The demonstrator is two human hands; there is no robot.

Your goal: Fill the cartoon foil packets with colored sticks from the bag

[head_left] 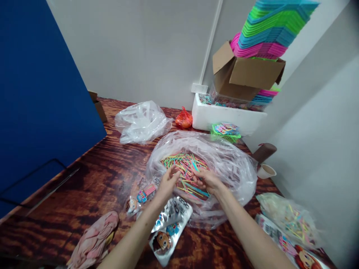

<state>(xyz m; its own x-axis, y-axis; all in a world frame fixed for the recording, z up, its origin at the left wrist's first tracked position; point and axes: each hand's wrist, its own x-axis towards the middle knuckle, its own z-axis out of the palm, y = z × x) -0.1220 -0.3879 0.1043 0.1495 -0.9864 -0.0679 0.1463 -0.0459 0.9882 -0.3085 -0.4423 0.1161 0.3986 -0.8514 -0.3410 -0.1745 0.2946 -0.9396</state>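
Note:
A clear plastic bag (232, 164) lies wide open on the table with a heap of thin coloured sticks (185, 164) inside. Over the heap's left edge is my left hand (170, 179), fingers apart and nothing seen in them. My right hand (208, 180) reaches in from the right, its fingers curled around a few sticks; a light blue one (194, 165) shows at the fingertips. Below my left hand lies a silver printed pouch (174, 224) with cartoon figures. A clear printed pouch (144, 194) holding pink sticks is beside the bag.
A pink cloth (95, 237) lies front left. Behind are a crumpled plastic bag (143, 121), a red net bag (184, 118), a green basket (228, 136) and a white foam box (224, 116) under a carton (252, 74). At right stand a paper cup (266, 171) and a stick-filled bag (291, 218).

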